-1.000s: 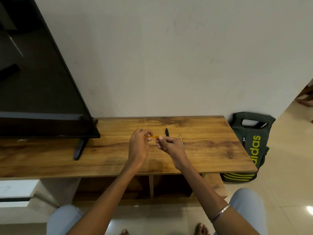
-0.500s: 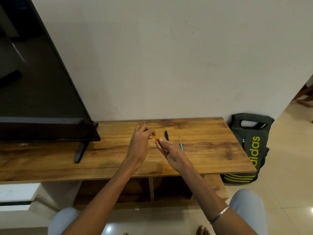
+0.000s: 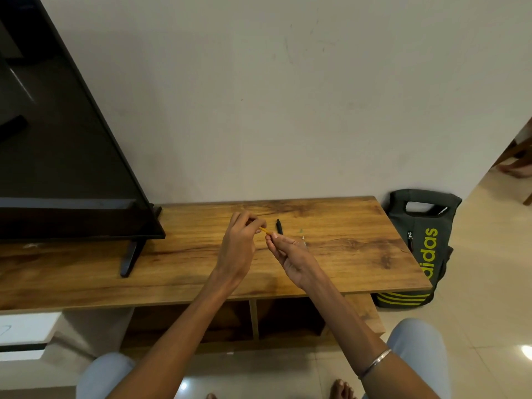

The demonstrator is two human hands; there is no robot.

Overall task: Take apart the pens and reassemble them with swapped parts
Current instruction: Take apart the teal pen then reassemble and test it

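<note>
Over the wooden console (image 3: 345, 254), left hand (image 3: 239, 246) and right hand (image 3: 290, 254) both pinching a thin orange pen part (image 3: 265, 230) between them. Black pen piece (image 3: 279, 226) lying just behind. Cubbies (image 3: 288, 315) below too dark to read. Something small behind right hand, mostly hidden.

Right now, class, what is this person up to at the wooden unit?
A seated person holds a thin orange pen part between both hands: the left hand pinches one end, the right hand the other. A black pen piece lies on the wooden TV unit just behind them, untouched.
</note>
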